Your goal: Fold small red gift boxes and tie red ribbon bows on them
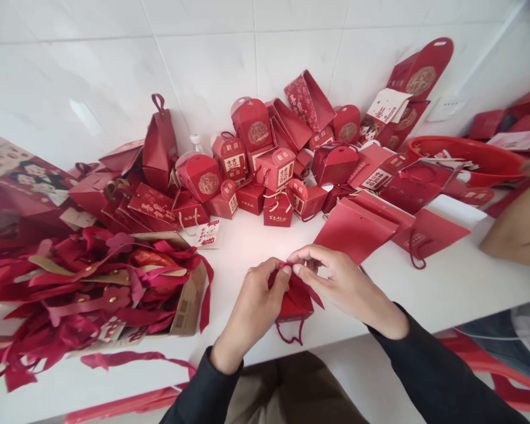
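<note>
A small red gift box [294, 307] sits on the white table close to my lap, with a dark red cord handle [295, 340] looping out at its near side. Both my hands meet at its top. Thumb and fingers of my left hand [262, 291] pinch a red ribbon [314, 296] there. My right hand [335, 277] pinches the ribbon from the other side, fingertips almost touching the left thumb. One ribbon end hangs to the right of the box. The exact spot where the fingers grip is partly hidden.
Left of my hands, a cardboard box [189, 303] overflows with dark red ribbons [83, 282]. Many red gift boxes [247, 156] are piled along the tiled wall. Flat red bags [357, 227] and a red basin [472, 159] lie right. Another person's arm [519, 224] reaches in there.
</note>
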### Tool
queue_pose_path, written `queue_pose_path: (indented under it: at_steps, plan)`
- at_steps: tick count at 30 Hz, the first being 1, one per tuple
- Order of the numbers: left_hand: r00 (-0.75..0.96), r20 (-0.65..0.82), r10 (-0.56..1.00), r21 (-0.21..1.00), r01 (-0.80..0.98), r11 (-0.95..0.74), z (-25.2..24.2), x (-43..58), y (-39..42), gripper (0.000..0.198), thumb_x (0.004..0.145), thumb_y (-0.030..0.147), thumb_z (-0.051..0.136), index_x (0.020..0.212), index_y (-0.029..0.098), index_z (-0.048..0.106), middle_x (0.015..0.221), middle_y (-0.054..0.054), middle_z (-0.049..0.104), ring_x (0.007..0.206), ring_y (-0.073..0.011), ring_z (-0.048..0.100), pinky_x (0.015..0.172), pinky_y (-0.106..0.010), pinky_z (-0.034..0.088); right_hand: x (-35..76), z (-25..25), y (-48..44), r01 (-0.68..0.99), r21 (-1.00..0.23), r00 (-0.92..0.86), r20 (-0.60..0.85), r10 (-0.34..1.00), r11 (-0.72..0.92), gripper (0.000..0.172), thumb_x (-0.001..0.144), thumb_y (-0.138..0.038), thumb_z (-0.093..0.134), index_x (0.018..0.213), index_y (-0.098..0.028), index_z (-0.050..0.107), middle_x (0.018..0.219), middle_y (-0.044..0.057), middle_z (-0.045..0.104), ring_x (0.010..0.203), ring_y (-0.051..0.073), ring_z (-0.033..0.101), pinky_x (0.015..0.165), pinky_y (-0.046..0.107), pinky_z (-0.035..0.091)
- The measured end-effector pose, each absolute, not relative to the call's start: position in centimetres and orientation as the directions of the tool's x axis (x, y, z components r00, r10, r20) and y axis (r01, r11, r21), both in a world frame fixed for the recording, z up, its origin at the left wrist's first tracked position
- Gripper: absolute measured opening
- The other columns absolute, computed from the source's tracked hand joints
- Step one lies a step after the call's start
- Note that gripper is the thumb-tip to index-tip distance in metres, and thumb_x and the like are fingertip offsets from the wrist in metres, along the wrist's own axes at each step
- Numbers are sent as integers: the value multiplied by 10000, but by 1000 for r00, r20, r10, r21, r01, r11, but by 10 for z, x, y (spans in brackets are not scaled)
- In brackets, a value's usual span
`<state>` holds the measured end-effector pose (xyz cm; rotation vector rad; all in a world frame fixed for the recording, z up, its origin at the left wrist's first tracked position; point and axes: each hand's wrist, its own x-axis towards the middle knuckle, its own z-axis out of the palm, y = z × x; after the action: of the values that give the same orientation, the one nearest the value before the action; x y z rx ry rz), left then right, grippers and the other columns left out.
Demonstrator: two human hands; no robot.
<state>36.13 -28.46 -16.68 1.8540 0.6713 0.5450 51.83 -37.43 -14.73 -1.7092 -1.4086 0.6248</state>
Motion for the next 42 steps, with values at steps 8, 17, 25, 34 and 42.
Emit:
queue_pose_path:
  at_steps: [8, 17, 25, 34, 42]
  plan:
    - [662, 168, 730, 861, 262, -436, -179, 364, -297, 165, 1050, 311, 348, 1051, 225, 488, 962, -43, 648, 847, -205, 557, 819, -363, 424, 508, -155, -374, 584, -810, 313, 162, 936, -55, 89, 997, -257, 522, 982, -240, 608, 992, 2, 697, 848, 179, 650, 724, 306, 478]
    - [664, 81, 743, 941, 195, -277, -170, 366, -292, 308, 1020, 356, 434, 926, 195, 679, 690, 4, 627, 653, -155, 569, 690, -288, 438, 503, -164, -374, 549, -835, 366, 206, 908, -32, 50, 966, -220, 567, 937, -235, 606, 908, 7, 676, 825, 189, 634, 756, 320, 482]
    - [655, -72, 753, 990, 141, -28, -167, 366, -284, 343, 967, 389, 504, 747, 172, 655, 701, -10, 658, 698, -148, 595, 702, -263, 457, 492, -171, -383, 585, -807, 418, 382, 824, 77, 70, 963, -200, 604, 1005, -252, 583, 959, 13, 649, 870, 186, 627, 799, 306, 508]
    - [695, -25, 719, 991, 111, -73, -171, 354, -283, 207, 933, 338, 598, 1013, 187, 714, 992, -39, 754, 903, -174, 668, 835, -283, 507, 492, -174, -388, 561, -821, 326, 334, 885, 103, 149, 968, -170, 567, 1091, -254, 567, 1047, 25, 676, 978, 191, 671, 894, 326, 529]
    - [651, 101, 752, 964, 123, -237, -178, 353, -289, 257, 913, 177, 592, 1162, 224, 639, 1069, -47, 753, 1007, -196, 691, 966, -359, 499, 495, -171, -381, 501, -866, 269, 177, 947, 19, 361, 981, -178, 515, 1330, -270, 500, 1231, 63, 678, 1156, 225, 647, 1012, 413, 504]
